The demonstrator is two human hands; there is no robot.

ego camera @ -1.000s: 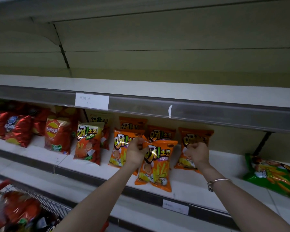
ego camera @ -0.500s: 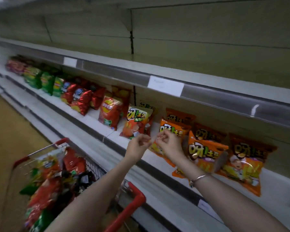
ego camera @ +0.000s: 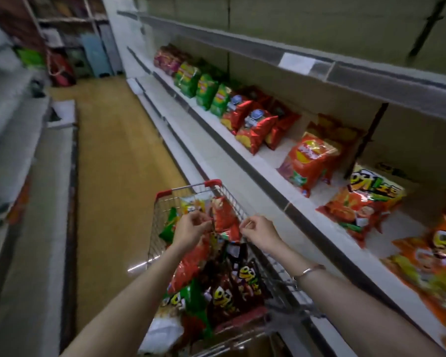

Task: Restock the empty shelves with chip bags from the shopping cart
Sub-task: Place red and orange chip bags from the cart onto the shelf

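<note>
The red-handled wire shopping cart (ego camera: 162, 194) stands below me, piled with red, green and dark chip bags. Both my hands hover over its far end. My left hand (ego camera: 191, 229) and my right hand (ego camera: 260, 231) have curled fingers, thumb against forefinger, with nothing seen in them. An upright red chip bag (ego camera: 224, 217) stands between them, its edges close to both sets of fingertips. On the right, the middle shelf (ego camera: 281, 186) carries orange bags (ego camera: 430, 264), a red-orange bag (ego camera: 361, 207), red bags (ego camera: 255, 127) and green bags (ego camera: 204, 88).
The upper shelf (ego camera: 371, 70) with its paper label (ego camera: 296, 63) overhangs the stocked row. A lower shelf ledge (ego camera: 211, 161) runs beside the cart. The yellow-brown aisle floor (ego camera: 108, 155) stretches ahead, with white shelving (ego camera: 16, 150) on the left.
I have turned left from the orange bags on the shelf toward the cart. Both hands came off the shelf and dropped over the cart's bags.
</note>
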